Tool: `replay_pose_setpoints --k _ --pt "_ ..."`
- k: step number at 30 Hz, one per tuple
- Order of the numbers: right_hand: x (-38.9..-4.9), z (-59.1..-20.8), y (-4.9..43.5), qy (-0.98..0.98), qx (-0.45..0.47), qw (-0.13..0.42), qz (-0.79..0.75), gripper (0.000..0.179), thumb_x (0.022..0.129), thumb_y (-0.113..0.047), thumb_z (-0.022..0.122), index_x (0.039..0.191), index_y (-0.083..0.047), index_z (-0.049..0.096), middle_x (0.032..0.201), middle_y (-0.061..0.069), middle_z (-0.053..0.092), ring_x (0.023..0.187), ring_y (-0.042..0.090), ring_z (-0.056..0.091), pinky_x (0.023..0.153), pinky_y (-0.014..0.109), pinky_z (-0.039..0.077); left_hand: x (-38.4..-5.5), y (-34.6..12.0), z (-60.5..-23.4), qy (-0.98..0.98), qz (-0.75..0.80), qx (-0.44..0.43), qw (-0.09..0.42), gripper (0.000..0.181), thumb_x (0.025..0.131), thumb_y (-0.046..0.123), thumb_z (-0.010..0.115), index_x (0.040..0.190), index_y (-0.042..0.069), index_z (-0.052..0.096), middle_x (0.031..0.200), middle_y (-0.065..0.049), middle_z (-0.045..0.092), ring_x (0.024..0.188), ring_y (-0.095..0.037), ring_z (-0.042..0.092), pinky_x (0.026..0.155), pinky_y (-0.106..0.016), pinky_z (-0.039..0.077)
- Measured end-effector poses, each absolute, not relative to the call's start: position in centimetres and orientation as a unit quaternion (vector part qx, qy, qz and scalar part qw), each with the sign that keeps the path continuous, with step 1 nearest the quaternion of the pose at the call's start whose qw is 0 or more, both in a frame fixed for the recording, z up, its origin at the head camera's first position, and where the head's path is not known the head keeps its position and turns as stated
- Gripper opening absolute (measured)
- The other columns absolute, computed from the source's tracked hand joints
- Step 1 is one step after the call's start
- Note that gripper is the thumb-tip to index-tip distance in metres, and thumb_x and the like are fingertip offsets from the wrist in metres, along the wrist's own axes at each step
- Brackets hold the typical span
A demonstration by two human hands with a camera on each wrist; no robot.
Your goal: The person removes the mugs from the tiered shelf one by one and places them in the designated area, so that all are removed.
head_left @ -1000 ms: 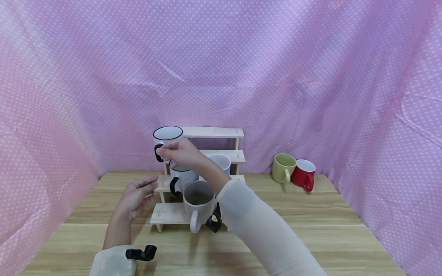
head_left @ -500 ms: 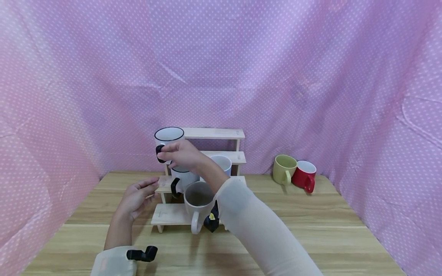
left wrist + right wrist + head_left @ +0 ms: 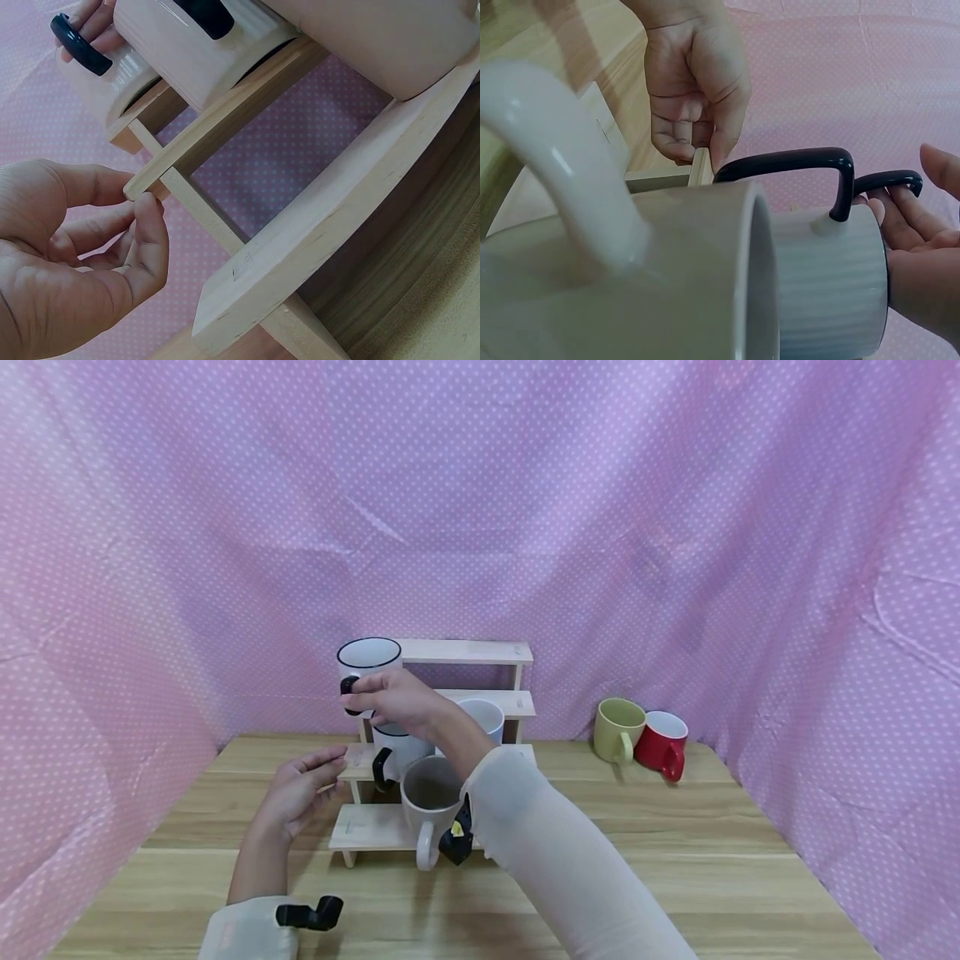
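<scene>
Where my right hand (image 3: 397, 697) meets the upper mug (image 3: 368, 653), its fingers bend through the black handle (image 3: 94, 60) and hold it; the base appears to rest on the rack's third tier. My left hand (image 3: 75, 259) pinches the second tier's end between thumb and fingertips. By my reckoning, four mugs have places on the rack (image 3: 371, 827): this one, a black-rimmed mug (image 3: 408, 746) and a white mug (image 3: 489, 717) below, and a greyish mug (image 3: 429, 812) lowest. Off it, the olive mug (image 3: 618, 733) and red mug (image 3: 660, 750) stand together on the table (image 3: 660, 860). Smooth, glossy ceramic curves against pale, flat wooden planks; behind hangs creased, polka-dotted cloth (image 3: 480, 485).
</scene>
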State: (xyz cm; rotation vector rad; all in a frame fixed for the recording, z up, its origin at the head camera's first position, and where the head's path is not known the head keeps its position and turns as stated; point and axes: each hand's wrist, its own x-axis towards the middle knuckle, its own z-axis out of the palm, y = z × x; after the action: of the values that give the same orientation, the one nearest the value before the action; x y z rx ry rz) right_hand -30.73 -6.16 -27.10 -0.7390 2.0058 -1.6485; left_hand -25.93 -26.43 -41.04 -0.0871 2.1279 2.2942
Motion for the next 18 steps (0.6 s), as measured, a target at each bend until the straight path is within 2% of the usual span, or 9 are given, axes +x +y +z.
replay_pose_setpoints --k 6,13,18 --pt "-30.62 -27.12 -6.49 0.728 -0.267 0.205 -0.597 0.021 0.101 -0.018 0.067 0.111 0.000 0.071 0.112 0.003 0.071 0.103 0.009 0.059 0.108 0.052 0.047 -25.96 -26.44 -41.10 0.676 0.737 -0.024 0.006 0.051 0.104 0.010 0.060 0.147 -0.011 0.043 0.113 0.002 0.058 0.094 -0.007 0.058 0.081 -0.021 0.057" --pt "-30.46 -27.22 -6.67 0.740 -0.250 0.179 -0.599 0.023 0.101 -0.022 0.068 0.108 0.000 0.073 0.108 0.002 0.073 0.101 0.011 0.064 0.099 0.040 0.054 -25.91 -26.36 -41.10 0.681 0.732 -0.026 0.004 0.050 0.104 0.011 0.060 0.147 -0.011 0.043 0.115 0.002 0.057 0.095 -0.007 0.057 0.083 -0.023 0.057" --pt "-30.31 -27.33 -6.76 0.737 -0.238 0.160 -0.611 0.025 0.100 -0.024 0.070 0.110 0.000 0.073 0.108 0.003 0.073 0.095 0.014 0.067 0.101 0.042 0.052 -25.79 -26.37 -41.08 0.684 0.729 -0.029 0.003 0.049 0.105 0.010 0.059 0.147 -0.011 0.044 0.116 0.002 0.057 0.096 -0.008 0.057 0.088 -0.025 0.057"
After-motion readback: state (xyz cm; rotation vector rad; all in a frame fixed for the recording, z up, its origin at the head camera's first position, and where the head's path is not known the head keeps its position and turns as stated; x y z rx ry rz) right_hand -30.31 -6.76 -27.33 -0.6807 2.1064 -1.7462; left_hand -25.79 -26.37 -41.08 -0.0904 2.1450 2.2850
